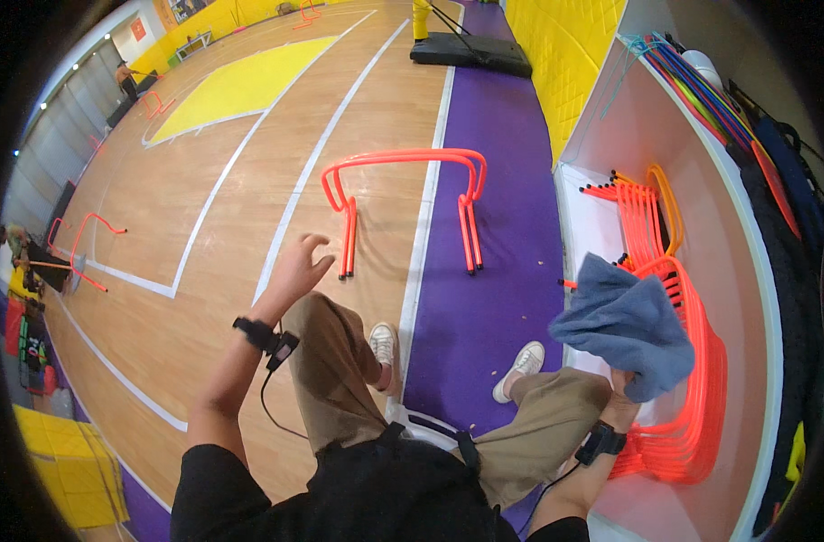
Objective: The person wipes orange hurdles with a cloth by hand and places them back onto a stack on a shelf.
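Observation:
A blue-grey cloth (625,325) lies over and in my right hand (625,389), which is mostly hidden beneath it, beside the shelf. My left hand (307,267) is raised above my knee with its fingers apart and nothing in it. Just beyond it, two orange plastic hurdles (405,159) stand close together on the floor, their black-tipped legs towards me. To my right, a stack of orange hurdles (699,379) rests inside a white open cabinet (730,230), partly behind the cloth. Further back in it are more orange hurdles (638,217).
A black padded base (473,54) stands ahead beside a yellow padded wall (564,61). Coloured hoops or rods (703,88) lie on the cabinet top. Single hurdles (80,251) stand at the left, near a person (29,261). Another person (125,81) is far off. I sit on a white seat (422,427).

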The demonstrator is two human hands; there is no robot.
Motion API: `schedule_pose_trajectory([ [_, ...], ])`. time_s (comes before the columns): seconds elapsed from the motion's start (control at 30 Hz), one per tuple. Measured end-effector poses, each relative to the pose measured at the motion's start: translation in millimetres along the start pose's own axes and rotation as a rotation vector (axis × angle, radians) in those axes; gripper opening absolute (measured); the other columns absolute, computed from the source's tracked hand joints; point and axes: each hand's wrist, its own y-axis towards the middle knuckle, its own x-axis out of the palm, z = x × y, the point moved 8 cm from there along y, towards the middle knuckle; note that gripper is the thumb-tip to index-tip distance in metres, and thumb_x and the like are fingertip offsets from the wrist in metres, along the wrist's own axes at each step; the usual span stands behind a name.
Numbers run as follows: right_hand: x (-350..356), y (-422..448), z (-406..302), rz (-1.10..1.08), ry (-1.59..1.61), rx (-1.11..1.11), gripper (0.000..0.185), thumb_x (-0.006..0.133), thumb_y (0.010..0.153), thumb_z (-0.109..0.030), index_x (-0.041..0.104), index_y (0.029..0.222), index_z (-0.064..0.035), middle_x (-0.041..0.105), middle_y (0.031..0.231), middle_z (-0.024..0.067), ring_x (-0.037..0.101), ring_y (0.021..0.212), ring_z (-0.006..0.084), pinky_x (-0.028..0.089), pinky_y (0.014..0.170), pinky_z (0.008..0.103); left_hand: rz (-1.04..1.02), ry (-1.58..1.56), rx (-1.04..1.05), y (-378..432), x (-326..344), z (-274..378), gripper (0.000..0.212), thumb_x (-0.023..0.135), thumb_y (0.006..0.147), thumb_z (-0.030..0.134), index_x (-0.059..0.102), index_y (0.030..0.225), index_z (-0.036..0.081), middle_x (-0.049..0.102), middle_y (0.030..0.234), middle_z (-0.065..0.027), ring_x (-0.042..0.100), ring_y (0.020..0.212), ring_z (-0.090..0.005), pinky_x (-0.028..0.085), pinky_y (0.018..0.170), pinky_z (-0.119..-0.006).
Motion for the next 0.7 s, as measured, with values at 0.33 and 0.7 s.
schedule_pose_trajectory([
  [0.33, 74.0, -42.7, 81.1, -0.105, -0.130, 0.266, 0.045, 0.057, 0.089, -0.027, 0.048, 0.127, -0.0030, 0.053, 0.125, 0.0082, 0.049, 0.115, 0.0211, 0.037, 0.102, 0.0371, -0.030, 0.303, 0.089, 170.0, 78.6, -10.2, 0.055, 0.069, 0.075, 0.025, 0.050, 0.118, -0.004, 0.052, 0.119, -0.0220, 0.048, 0.115, -0.0361, 0.040, 0.096, -0.042],
  [0.7, 75.9, -59.9, 85.4, -0.068, -0.147, 0.322, 0.048, 0.058, 0.089, -0.028, 0.048, 0.128, -0.0025, 0.053, 0.125, 0.0075, 0.049, 0.114, 0.0191, 0.037, 0.101, 0.0344, -0.198, 0.439, 0.105, 256.3, 176.3, -22.4, 0.092, 0.073, 0.066, 0.028, 0.026, 0.139, -0.002, 0.034, 0.139, -0.0212, 0.030, 0.131, -0.0364, 0.034, 0.104, -0.044],
])
